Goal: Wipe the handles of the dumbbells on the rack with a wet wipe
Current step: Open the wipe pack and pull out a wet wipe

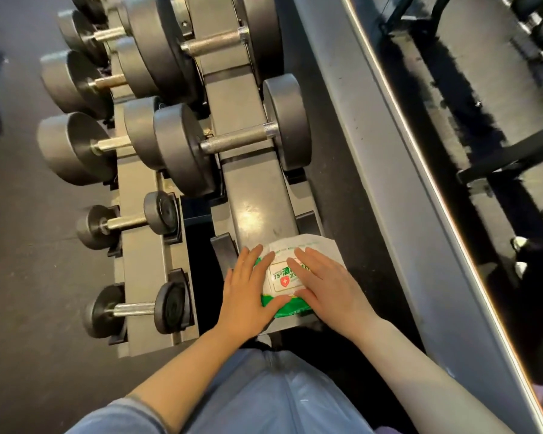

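A white and green pack of wet wipes (285,278) lies on the near end of the rack's top rail (257,195). My left hand (246,294) rests flat on its left side with straight fingers. My right hand (323,283) lies flat on its right side, fingers over the lid label. Beyond the pack, a large dumbbell with a knurled steel handle (235,140) sits across the top rail. A bigger dumbbell's handle (212,42) shows further back. Small dumbbells (132,308) (126,221) sit on the lower rail at the left.
More large dumbbells (85,145) line the lower rail toward the back left. A grey ledge (373,151) and a mirror (483,120) run along the right of the rack. Dark rubber floor (29,277) lies at the left. My blue trousers fill the bottom.
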